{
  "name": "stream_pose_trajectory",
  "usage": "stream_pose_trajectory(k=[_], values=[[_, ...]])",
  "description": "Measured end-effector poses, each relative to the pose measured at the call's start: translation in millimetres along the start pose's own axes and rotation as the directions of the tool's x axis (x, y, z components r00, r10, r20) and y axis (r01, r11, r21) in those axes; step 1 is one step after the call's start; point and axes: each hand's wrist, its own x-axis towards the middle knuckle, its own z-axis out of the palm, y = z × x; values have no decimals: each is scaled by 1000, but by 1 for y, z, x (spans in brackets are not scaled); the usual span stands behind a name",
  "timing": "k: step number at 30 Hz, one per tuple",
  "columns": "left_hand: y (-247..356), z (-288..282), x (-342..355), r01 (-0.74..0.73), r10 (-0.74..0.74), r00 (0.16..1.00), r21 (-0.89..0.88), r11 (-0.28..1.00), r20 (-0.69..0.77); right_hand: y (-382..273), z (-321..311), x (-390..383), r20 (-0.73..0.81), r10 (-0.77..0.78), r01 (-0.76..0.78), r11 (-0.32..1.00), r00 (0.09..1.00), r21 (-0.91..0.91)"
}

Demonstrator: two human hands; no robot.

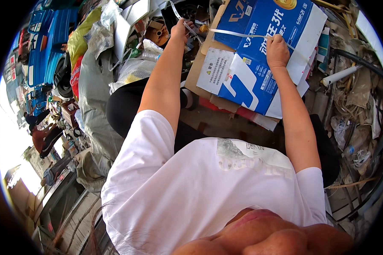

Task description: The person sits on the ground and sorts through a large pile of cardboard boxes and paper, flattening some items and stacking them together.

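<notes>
A stack of flattened cardboard (253, 91), blue and white on top with brown edges, lies in front of me. A white plastic strap (234, 33) runs across its upper part. My right hand (278, 51) is closed round this strap above the blue face, and a short length shows past its far side. My left hand (181, 32), reaching out beyond the stack's left edge, pinches a pale strap (173, 9) that sticks out above and below the fingers. Whether both hands hold one and the same strap, I cannot tell.
Left of my arm bulges a big grey-white sack (95, 97), near a yellow bag (79, 38) and white boards (122, 34). Loose plastic scrap (361, 110) and a white tube (340, 75) lie at right. Far left, a person (40, 138) bends near a blue vehicle (55, 46).
</notes>
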Motion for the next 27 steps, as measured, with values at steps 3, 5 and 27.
stream_pose_trajectory(k=[3, 5, 27], values=[[18, 32, 28, -34, 49, 997, -253, 967, 53, 13, -6, 0, 46, 23, -25, 999, 999, 43], [35, 75, 31, -7, 41, 997, -422, 906, 71, 31, -21, -2, 104, 41, -48, 997, 994, 62], [-12, 142, -166, -660, 492, -11, 364, -657, 870, 26, -31, 1, 341, 147, -357, 599, 929, 717]])
